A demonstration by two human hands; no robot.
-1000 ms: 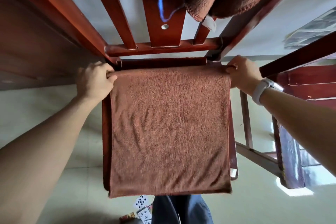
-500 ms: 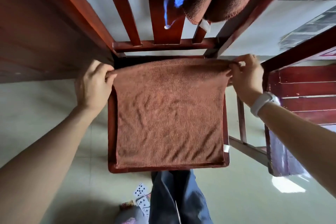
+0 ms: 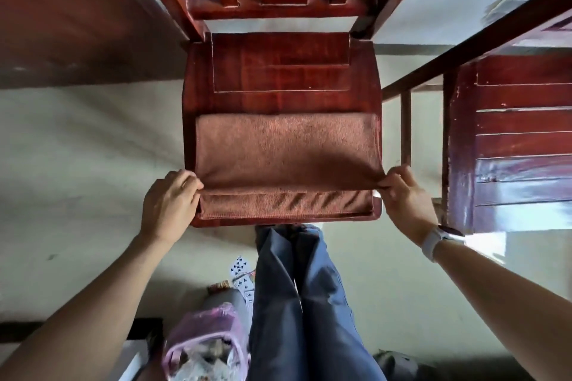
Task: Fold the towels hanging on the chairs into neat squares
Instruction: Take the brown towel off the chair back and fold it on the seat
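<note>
A brown towel [image 3: 284, 148] lies folded over itself on the front half of a red wooden chair seat [image 3: 278, 71]. Its top layer ends a little short of the near edge, so a strip of the lower layer shows below it. My left hand [image 3: 168, 201] pinches the left corner of the top layer. At the right corner, my right hand [image 3: 405, 198] pinches the same folded edge. Both hands sit at the seat's front corners. The chair's backrest slats rise at the top of the view; no hanging towels show there.
A second red wooden chair [image 3: 507, 148] stands close on the right. My legs in blue trousers [image 3: 303, 303] are just in front of the seat. Playing cards [image 3: 240, 269] and a pink plastic bag [image 3: 207, 340] lie on the pale floor near my feet.
Both hands carried the towel's far edge from the back of the seat toward me, folding it in half. The view tilted down, so the towels on the backrest left the frame.
</note>
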